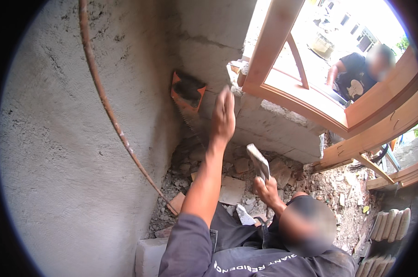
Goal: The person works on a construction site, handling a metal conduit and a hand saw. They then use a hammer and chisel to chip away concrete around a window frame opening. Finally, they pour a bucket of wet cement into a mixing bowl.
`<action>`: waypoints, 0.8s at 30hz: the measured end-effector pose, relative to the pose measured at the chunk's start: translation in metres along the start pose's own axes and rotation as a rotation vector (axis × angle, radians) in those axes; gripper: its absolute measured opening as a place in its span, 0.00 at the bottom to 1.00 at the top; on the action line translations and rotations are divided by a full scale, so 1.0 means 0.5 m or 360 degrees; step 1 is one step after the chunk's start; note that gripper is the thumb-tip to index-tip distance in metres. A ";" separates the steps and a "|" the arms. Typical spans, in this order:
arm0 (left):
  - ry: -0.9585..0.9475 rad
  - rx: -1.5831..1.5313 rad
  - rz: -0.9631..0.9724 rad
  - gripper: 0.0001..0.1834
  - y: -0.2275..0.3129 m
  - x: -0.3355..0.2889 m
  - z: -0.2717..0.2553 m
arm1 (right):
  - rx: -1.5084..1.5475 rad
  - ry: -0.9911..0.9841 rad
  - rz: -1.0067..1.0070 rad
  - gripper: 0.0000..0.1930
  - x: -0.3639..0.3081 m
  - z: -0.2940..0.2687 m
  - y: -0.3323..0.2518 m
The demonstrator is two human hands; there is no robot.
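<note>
My left hand reaches up along the grey block wall, near the lower left corner of the wooden window frame. Its fingers are stretched out and close together, with nothing visible in them; whether they touch the wall I cannot tell. Lower and to the right, my right hand is closed around a short, flat grey tool with a whitish end, tilted upward. Its exact kind is unclear. A handsaw with an orange and black handle leans in the wall corner, left of my left hand.
A brown hose or rod hangs along the rough plastered wall. Rubble and broken tiles cover the ground. Beyond the frame, a co-worker in a dark shirt leans in. Curved timber and stacked pale pieces are at right.
</note>
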State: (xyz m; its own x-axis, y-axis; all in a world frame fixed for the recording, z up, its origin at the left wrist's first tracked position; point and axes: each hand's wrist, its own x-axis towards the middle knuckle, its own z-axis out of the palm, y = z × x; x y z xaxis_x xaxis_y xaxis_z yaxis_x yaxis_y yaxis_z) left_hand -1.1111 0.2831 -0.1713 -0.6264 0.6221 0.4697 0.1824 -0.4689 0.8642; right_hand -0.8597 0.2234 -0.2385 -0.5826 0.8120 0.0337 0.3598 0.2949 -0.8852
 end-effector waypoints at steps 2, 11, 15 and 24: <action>-0.0080 -0.0206 -0.0110 0.28 -0.008 0.090 0.027 | -0.0033 -0.0023 0.0031 0.15 -0.050 -0.035 0.003; -0.0149 -0.0186 -0.0716 0.44 -0.053 0.176 0.092 | 0.0198 0.0065 0.0257 0.21 -0.120 -0.079 0.044; -0.0257 -0.0130 -0.0628 0.39 -0.058 0.179 0.081 | 0.0309 0.0054 0.0325 0.23 -0.123 -0.092 0.041; -0.0236 0.0124 -0.0587 0.38 -0.015 0.192 0.089 | 0.0233 -0.0018 0.0461 0.21 -0.129 -0.087 0.078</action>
State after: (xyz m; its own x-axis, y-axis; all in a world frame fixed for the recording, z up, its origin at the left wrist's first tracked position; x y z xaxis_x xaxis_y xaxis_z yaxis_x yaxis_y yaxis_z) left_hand -1.1387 0.3744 -0.1244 -0.5457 0.8259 0.1418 0.0265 -0.1521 0.9880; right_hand -0.7765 0.2047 -0.2552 -0.4797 0.8456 -0.2341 0.4037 -0.0241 -0.9146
